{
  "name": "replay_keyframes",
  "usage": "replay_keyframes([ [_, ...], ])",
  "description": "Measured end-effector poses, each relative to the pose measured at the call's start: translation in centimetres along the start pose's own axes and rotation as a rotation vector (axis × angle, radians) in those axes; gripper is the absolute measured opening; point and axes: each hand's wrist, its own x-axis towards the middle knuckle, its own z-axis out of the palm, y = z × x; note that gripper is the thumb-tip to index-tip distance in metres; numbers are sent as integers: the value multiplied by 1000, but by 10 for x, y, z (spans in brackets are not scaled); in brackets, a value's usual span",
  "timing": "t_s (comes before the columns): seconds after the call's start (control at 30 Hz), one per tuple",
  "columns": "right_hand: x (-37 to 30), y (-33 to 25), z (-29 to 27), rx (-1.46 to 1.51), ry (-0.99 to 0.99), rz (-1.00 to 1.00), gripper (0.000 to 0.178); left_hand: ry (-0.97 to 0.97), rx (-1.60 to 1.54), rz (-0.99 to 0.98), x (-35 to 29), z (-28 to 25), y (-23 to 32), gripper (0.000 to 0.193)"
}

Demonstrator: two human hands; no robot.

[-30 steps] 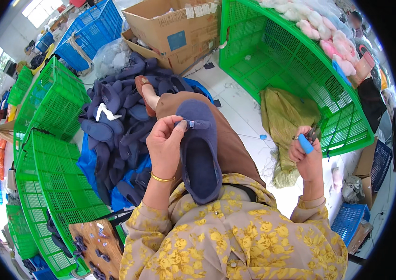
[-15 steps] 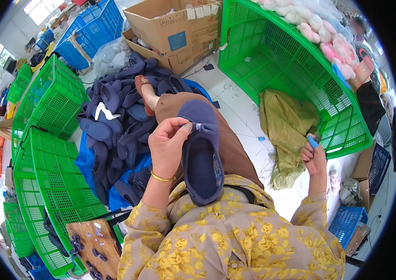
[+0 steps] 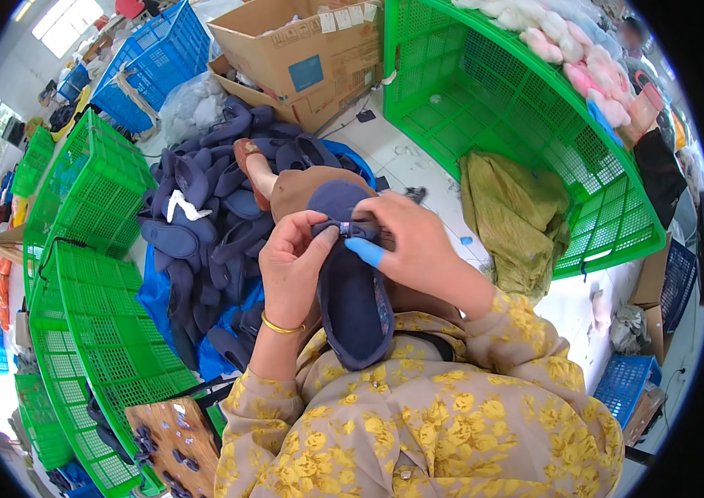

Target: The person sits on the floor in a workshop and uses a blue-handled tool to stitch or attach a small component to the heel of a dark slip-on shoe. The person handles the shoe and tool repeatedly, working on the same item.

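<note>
A navy slipper (image 3: 356, 311) lies sole down across my lap, its toe pointing away from me. On its upper sits a small dark bow (image 3: 342, 229) with a patterned centre band. Thumb and forefinger of my left hand (image 3: 292, 261) pinch the bow from the left. My right hand (image 3: 414, 241) reaches in from the other side, its thumb in a blue finger cover (image 3: 365, 251). Its fingers are closed at the bow's right end and slightly blurred; whatever they pinch is too small to make out.
Many navy slippers (image 3: 202, 241) are heaped on blue sheeting at left. Green crates (image 3: 111, 332) flank that side; a large green crate (image 3: 526, 70) stands at right beside an olive sack (image 3: 509, 216). Dark bows lie on a wooden board (image 3: 173, 432). A cardboard box (image 3: 285, 62) stands ahead.
My right hand has come in from the far right, where a thin thread ran toward it, to the bow. My left hand keeps its pinch there.
</note>
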Motion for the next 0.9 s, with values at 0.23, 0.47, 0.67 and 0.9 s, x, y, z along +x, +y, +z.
replay_keyframes([
  [0.23, 10, 6, 14, 157, -42, 226, 15, -1, -32, -2, -9, -6, 1, 40],
  [0.47, 14, -1, 15, 196, -56, 375, 19, -2, -152, -59, -19, -15, 0, 38],
  [0.67, 16, -7, 17, 179, -68, 419, 21, 37, -266, 22, -17, -11, -3, 32],
  [0.9, 17, -2, 19, 178, -45, 419, 19, 100, -301, -128, -21, -14, -4, 20],
])
